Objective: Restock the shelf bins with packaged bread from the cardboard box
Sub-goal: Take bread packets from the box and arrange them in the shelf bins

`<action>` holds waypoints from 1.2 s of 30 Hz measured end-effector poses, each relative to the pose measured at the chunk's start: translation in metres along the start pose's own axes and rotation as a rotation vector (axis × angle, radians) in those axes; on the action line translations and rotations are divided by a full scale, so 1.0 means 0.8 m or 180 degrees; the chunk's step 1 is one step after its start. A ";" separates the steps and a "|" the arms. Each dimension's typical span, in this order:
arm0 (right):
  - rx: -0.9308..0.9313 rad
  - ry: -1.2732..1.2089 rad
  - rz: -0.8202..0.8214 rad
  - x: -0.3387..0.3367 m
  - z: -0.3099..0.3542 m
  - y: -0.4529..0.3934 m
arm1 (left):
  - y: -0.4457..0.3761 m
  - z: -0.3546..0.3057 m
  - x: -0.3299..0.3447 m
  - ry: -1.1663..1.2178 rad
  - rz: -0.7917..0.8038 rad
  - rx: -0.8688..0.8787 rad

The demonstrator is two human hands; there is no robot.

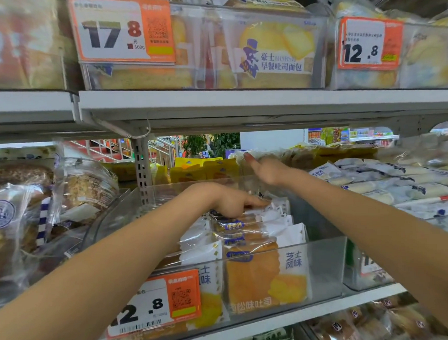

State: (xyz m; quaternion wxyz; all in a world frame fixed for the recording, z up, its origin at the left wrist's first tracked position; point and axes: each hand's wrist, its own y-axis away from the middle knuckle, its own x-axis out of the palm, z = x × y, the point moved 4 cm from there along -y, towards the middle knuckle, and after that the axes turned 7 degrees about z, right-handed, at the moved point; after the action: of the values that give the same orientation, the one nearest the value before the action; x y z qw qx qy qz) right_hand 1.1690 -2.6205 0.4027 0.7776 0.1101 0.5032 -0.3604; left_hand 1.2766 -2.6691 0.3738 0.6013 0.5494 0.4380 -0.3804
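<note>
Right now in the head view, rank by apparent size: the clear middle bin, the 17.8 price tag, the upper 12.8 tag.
1. Clear middle bin
2. 17.8 price tag
3. Upper 12.8 tag

Nearness may inflate the bin.

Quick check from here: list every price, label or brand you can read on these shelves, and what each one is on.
"17.8", "元", "500g": orange price tag on the upper bin.
"豪士", "早餐吐司面包": toast package in that bin.
"12.8": upper right price tag.
"12.8": lower price tag on the clear bin.
"芝士风味": bread package in the clear bin.
QR codes, barcode, small tag print and the other packages: too blurred to read.
</note>
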 end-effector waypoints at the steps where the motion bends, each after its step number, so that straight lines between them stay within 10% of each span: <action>1: 0.0025 0.0001 0.0195 0.006 -0.003 -0.004 | 0.000 -0.001 -0.001 -0.0019 0.0024 0.0001; 9: 0.0296 0.0067 0.1472 0.058 -0.033 -0.019 | 0.001 -0.008 0.009 -0.0135 0.0119 -0.0098; 13: 0.0095 -0.0298 0.0604 0.035 -0.025 0.003 | 0.019 -0.003 0.008 0.0008 0.0124 -0.0156; 20: 0.0248 -0.0345 0.1085 0.041 -0.021 0.065 | 0.077 -0.023 0.021 0.0315 -0.0033 -0.0194; 26: -0.0711 -0.1393 -0.0017 -0.002 0.029 0.199 | 0.171 -0.041 0.055 0.0553 -0.1777 0.0215; 31: -0.1379 -0.1797 -0.1048 0.061 0.017 0.374 | 0.239 -0.111 0.168 -0.0050 -0.3039 0.1004; 36: -0.0688 -0.1700 -0.0562 0.235 -0.046 0.495 | 0.239 -0.149 0.358 0.0074 -0.2486 0.1067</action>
State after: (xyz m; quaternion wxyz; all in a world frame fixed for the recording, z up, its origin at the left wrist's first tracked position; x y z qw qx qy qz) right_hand 1.4528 -2.4021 0.1477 0.8553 -0.1163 0.3240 -0.3872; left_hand 1.5367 -2.5238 0.1642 0.3093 0.4366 0.5522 -0.6394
